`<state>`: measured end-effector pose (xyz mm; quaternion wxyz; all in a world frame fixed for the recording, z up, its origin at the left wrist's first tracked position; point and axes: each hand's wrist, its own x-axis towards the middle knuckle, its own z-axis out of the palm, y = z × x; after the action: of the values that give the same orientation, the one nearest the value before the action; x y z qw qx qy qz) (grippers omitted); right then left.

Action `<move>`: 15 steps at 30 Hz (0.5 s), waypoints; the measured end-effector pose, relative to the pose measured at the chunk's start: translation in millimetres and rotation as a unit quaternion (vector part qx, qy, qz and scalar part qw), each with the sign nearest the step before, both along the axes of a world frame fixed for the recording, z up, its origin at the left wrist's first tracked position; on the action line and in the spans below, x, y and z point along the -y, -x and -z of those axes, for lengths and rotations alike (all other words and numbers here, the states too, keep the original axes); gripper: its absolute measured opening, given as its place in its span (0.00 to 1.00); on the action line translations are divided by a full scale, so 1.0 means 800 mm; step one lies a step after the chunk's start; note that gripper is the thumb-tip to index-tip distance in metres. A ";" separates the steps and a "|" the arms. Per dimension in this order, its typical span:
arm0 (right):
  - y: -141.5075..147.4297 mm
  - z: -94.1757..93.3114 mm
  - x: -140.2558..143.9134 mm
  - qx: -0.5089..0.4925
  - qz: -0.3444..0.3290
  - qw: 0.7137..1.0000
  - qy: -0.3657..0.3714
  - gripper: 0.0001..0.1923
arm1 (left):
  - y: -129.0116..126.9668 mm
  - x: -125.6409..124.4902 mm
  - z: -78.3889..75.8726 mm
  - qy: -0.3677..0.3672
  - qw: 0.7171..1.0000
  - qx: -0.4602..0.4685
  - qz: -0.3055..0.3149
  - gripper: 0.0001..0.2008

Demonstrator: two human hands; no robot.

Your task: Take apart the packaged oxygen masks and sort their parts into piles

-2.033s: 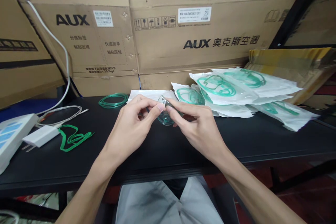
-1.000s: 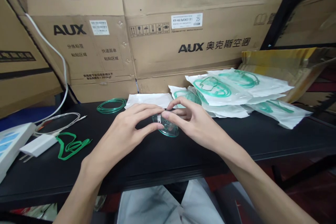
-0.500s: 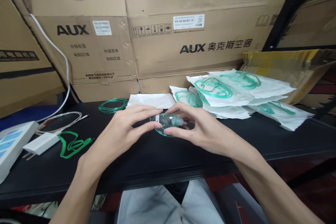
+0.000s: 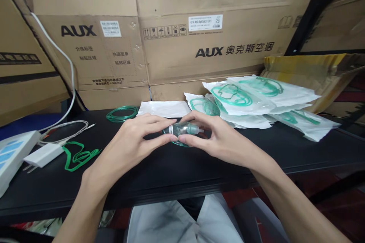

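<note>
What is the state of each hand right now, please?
Left hand: closed on the clear green oxygen mask, fingertips at its left side.
Right hand: closed on the same mask, thumb under, fingers over it.

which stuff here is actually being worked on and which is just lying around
In hand: clear mask, held between left hand and right hand.

Lying about: sealed packets, green tube coil, green strap, white charger, cardboard boxes.
</note>
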<state>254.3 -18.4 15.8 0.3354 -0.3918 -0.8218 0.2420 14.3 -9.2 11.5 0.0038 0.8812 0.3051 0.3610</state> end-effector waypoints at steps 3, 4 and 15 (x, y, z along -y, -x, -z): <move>0.001 -0.003 0.002 0.004 0.008 1.000 0.011 0.12 | -0.001 -0.001 0.001 -0.002 1.000 -0.010 -0.007 0.16; 0.002 -0.004 0.002 0.004 0.010 1.000 0.018 0.12 | -0.001 -0.001 0.001 -0.001 1.000 -0.011 -0.006 0.16; -0.004 0.022 -0.011 0.114 -0.016 0.993 0.005 0.18 | 0.003 0.003 -0.004 0.050 0.998 0.026 -0.022 0.13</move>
<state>257.7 -9.5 -2.0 0.2339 -0.4048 -0.8599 0.2051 11.8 -11.7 14.5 0.0473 0.8632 0.3421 0.3682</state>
